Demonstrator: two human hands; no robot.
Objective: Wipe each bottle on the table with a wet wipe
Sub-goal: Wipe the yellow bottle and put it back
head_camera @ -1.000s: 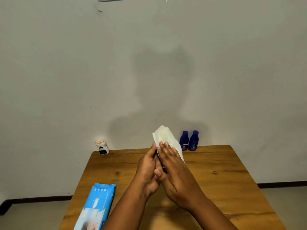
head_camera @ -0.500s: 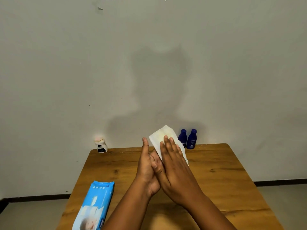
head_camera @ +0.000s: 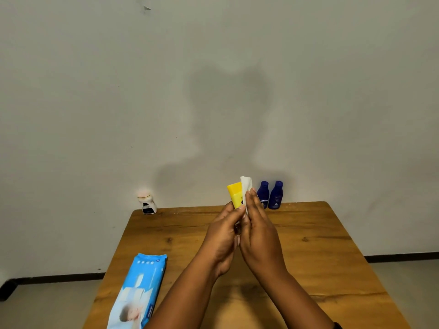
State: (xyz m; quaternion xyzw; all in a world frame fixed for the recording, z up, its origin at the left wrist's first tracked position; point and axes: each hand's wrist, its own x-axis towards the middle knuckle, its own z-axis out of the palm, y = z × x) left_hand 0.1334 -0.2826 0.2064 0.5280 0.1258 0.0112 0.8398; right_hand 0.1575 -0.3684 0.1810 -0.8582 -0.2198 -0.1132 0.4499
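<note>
One wipe-down underway: left hand (head_camera: 223, 236) grips the yellow bottle (head_camera: 234, 194), right hand (head_camera: 258, 236) presses wet wipe (head_camera: 246, 184) flat-fingered; needs turning next.

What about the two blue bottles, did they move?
No. The blue bottles still stand side by side at the back edge of the wooden table.

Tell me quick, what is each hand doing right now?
Left hand: closed, holding the yellow bottle.
Right hand: open, flat fingers pressing the wet wipe against that bottle.
</note>
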